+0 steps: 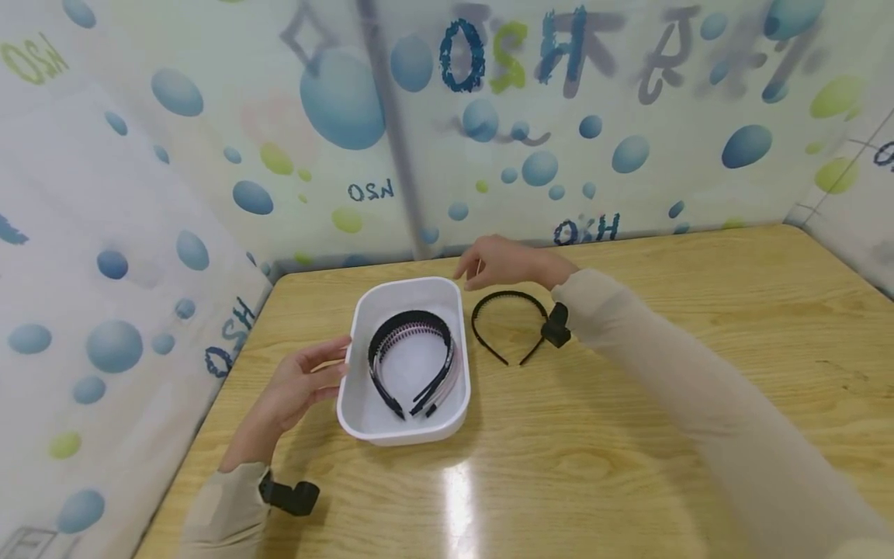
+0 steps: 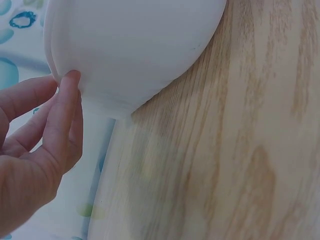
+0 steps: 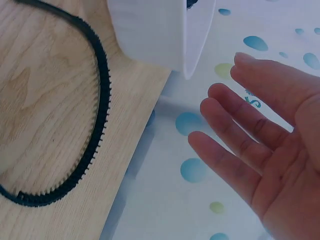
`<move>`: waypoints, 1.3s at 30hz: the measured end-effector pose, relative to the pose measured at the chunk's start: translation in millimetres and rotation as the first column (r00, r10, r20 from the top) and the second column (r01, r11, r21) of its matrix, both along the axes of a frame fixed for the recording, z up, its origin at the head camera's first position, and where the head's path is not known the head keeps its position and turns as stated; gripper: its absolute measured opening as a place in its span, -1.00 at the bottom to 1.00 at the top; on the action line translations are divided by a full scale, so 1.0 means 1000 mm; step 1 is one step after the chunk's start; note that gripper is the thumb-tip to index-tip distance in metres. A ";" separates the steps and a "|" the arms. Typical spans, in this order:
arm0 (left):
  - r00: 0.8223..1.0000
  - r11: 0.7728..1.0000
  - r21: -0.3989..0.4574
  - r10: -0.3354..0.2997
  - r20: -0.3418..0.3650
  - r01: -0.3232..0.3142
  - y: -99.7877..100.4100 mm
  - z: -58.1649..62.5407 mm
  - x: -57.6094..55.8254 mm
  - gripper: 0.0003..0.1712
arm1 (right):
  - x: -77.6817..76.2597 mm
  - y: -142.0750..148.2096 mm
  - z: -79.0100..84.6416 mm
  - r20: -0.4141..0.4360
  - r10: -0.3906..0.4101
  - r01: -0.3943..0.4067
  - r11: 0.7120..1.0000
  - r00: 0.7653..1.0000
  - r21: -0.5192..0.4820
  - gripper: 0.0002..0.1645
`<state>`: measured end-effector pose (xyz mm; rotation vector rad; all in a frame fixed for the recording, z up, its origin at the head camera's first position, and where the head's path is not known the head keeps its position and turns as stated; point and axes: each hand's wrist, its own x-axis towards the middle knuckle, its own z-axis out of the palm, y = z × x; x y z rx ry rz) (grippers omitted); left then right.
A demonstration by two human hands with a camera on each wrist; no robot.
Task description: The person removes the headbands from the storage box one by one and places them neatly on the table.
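Tub [image 1: 412,291]: one, white, on the left part of the table, with headbands lying inside.
Headbands in tub: at least two, one black [image 1: 419,317] and one pale pink [image 1: 455,376]; they overlap, so I cannot tell the exact count.
Headband ends: pointing toward the person, near the tub's near side.
Loose headband [image 1: 508,293]: one, black, flat on the table just right of the tub, apart from it; small teeth line its inner edge, and its two ends point toward the person.
Left hand [image 1: 300,384]: one, fingers nearly straight, tips touching the tub's left side at the rim; its grip is loosely open, and I cannot tell whether it pinches the rim.
Right hand [image 1: 503,262]: one, near the tub's far right corner, beyond the loose headband; its grip is open and holds nothing, with four fingertips spread and slightly bent in the right wrist view.
Sleeves: two, beige, one per arm.
Wrist cameras: two, black, one on each wrist.
Table [image 1: 594,442]: one, wood-grained, with one bright reflection near the tub.
Backdrop [image 1: 489,178]: pale, with many blue and green bubbles.
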<state>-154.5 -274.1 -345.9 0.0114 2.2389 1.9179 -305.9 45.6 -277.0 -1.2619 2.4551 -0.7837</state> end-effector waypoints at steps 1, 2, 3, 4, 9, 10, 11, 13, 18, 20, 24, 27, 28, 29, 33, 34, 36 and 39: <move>1.000 1.000 0.001 -0.001 0.000 0.001 0.000 0.001 0.000 -0.34 | 0.001 -0.002 0.000 -0.001 0.003 -0.003 1.000 1.000 -0.005 -0.69; 1.000 1.000 0.001 -0.001 0.000 0.001 0.000 0.001 0.000 -0.34 | 0.001 -0.004 -0.001 -0.002 0.006 -0.006 1.000 1.000 -0.007 -0.69; 1.000 1.000 0.002 -0.004 -0.002 0.004 0.000 0.001 0.001 -0.34 | 0.002 -0.005 -0.001 0.000 0.009 -0.009 1.000 1.000 -0.009 -0.69; 1.000 1.000 0.003 -0.003 -0.001 0.003 0.000 0.001 0.001 -0.34 | 0.002 -0.007 -0.002 -0.002 0.015 -0.015 1.000 1.000 -0.011 -0.69; 1.000 1.000 0.006 0.002 0.001 -0.002 -0.001 -0.001 0.000 -0.35 | 0.007 -0.016 -0.001 0.017 0.025 -0.025 1.000 1.000 -0.004 -0.68; 1.000 1.000 0.007 0.006 0.003 -0.006 -0.001 -0.002 -0.001 -0.34 | 0.007 -0.019 -0.001 0.018 0.026 -0.026 1.000 1.000 -0.002 -0.67; 1.000 1.000 0.009 0.004 0.002 -0.004 -0.002 -0.003 -0.001 -0.34 | 0.008 -0.021 -0.002 0.016 0.029 -0.029 1.000 0.999 0.000 -0.67; 1.000 1.000 0.014 -0.001 -0.002 0.001 -0.002 -0.004 -0.002 -0.34 | 0.009 -0.024 -0.002 0.015 0.041 -0.041 0.999 0.999 -0.001 -0.66; 1.000 1.000 0.023 -0.010 -0.009 0.010 -0.003 -0.005 -0.002 -0.35 | 0.011 -0.033 -0.004 0.013 0.084 -0.084 0.996 0.996 -0.021 -0.67; 1.000 1.000 0.027 -0.010 -0.008 0.010 -0.003 -0.005 -0.002 -0.35 | 0.012 -0.037 -0.004 0.014 0.095 -0.095 0.995 0.995 -0.028 -0.68; 1.000 0.999 0.034 -0.010 -0.004 0.010 -0.002 -0.004 -0.002 -0.35 | 0.014 -0.044 -0.002 0.019 0.096 -0.095 0.995 0.995 -0.026 -0.68; 1.000 0.999 0.034 -0.009 0.000 0.009 -0.002 -0.004 -0.002 -0.35 | 0.016 -0.049 -0.001 0.030 0.089 -0.089 0.996 0.996 -0.015 -0.68; 1.000 0.999 0.032 -0.008 0.002 0.008 -0.002 -0.003 -0.002 -0.35 | 0.016 -0.051 -0.001 0.033 0.087 -0.086 0.996 0.996 -0.011 -0.68; 1.000 0.999 0.031 -0.007 0.002 0.007 -0.002 -0.003 -0.001 -0.35 | 0.017 -0.053 -0.001 0.035 0.087 -0.087 0.996 0.996 -0.008 -0.68; 1.000 0.999 0.034 -0.001 0.005 0.001 -0.002 -0.002 -0.001 -0.35 | 0.017 -0.061 -0.001 0.033 0.090 -0.090 0.996 0.995 -0.003 -0.67; 1.000 0.999 0.036 0.000 0.005 -0.001 -0.002 -0.002 -0.001 -0.35 | 0.017 -0.062 -0.001 0.028 0.091 -0.092 0.996 0.995 0.000 -0.67; 1.000 0.999 0.037 -0.004 0.003 0.004 -0.002 -0.002 -0.001 -0.35 | 0.016 -0.066 -0.002 0.027 0.092 -0.092 0.996 0.995 0.006 -0.67; 1.000 0.999 0.035 -0.006 0.003 0.006 -0.002 -0.002 -0.001 -0.35 | 0.015 -0.072 -0.003 0.024 0.094 -0.095 0.995 0.995 0.018 -0.67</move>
